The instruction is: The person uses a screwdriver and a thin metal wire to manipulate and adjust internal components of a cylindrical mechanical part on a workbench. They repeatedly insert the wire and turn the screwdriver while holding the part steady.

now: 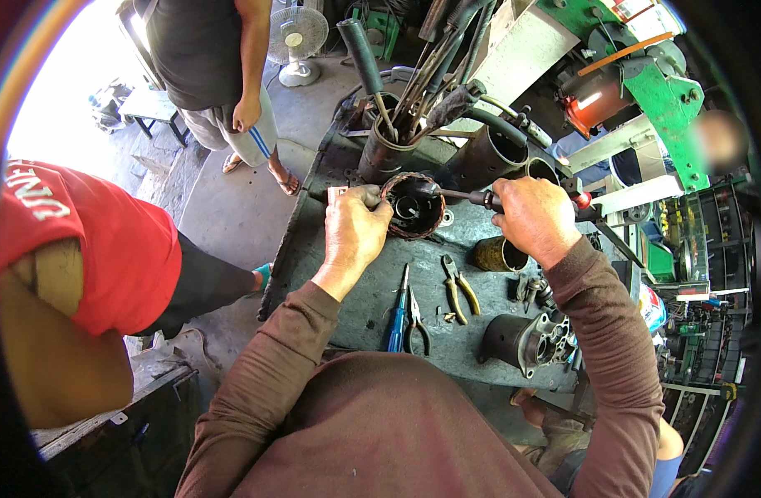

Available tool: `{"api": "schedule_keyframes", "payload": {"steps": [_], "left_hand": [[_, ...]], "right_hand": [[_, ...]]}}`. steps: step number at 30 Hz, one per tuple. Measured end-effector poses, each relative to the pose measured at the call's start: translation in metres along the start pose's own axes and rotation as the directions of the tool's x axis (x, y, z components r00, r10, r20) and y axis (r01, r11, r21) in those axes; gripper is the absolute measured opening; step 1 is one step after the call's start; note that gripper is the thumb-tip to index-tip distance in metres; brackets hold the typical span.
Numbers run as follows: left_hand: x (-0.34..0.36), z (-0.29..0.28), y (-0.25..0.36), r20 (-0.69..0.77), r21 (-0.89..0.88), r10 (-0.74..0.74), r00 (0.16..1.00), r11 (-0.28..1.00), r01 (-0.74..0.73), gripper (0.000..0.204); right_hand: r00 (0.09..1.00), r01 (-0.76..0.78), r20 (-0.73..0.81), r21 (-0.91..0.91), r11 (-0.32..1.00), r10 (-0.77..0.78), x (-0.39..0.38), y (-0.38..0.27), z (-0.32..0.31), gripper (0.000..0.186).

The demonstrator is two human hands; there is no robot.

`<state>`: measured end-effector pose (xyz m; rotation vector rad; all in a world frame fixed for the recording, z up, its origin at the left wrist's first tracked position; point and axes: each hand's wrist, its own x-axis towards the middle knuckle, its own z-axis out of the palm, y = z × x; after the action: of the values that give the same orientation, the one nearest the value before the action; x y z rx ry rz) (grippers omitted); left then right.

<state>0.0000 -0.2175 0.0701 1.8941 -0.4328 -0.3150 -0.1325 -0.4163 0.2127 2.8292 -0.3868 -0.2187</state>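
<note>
A round motor stator (409, 232) with copper-coloured windings around its rim stands on the dark workbench, its hollow facing up. My left hand (353, 235) is closed at the stator's left rim, thumb and fingers against it. A small pinkish piece (336, 194) shows beside those fingers; whether they hold it, I cannot tell. My right hand (536, 214) is wrapped round a dark-handled tool (463, 195) whose thin shaft reaches left over the stator's opening. The tool's tip is hard to make out against the windings.
On the workbench (347, 319) near me lie a blue screwdriver (398, 319), dark pliers (416, 324), yellow-handled cutters (459, 290) and a motor housing (521, 342). Behind stand metal cylinders (488, 158), one full of rods. People stand left, one in red (106, 241).
</note>
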Motion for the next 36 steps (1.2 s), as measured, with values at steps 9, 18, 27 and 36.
{"api": "schedule_keyframes", "payload": {"steps": [9, 18, 27, 36], "left_hand": [[-0.0012, 0.0025, -0.0031, -0.011, 0.016, -0.009, 1.000, 1.000, 0.009, 0.028], [-0.0020, 0.0035, -0.0049, -0.034, 0.073, 0.079, 0.996, 0.994, -0.076, 0.023], [-0.0012, 0.0049, -0.0058, -0.011, 0.006, 0.011, 1.000, 1.000, -0.011, 0.023], [-0.0020, 0.0051, -0.0060, -0.003, -0.014, 0.006, 1.000, 1.000, -0.006, 0.024]], "right_hand": [[0.998, -0.015, 0.065, -0.026, 1.000, 0.016, 0.0009, -0.0005, 0.0022, 0.031], [0.999, -0.018, 0.051, 0.022, 1.000, 0.017, -0.0044, -0.0024, -0.0012, 0.024], [0.994, -0.025, 0.105, -0.002, 1.000, 0.025, 0.0016, -0.0004, -0.0024, 0.033], [0.995, -0.036, 0.098, 0.015, 0.999, 0.034, 0.0001, -0.0030, -0.0053, 0.031]]}}
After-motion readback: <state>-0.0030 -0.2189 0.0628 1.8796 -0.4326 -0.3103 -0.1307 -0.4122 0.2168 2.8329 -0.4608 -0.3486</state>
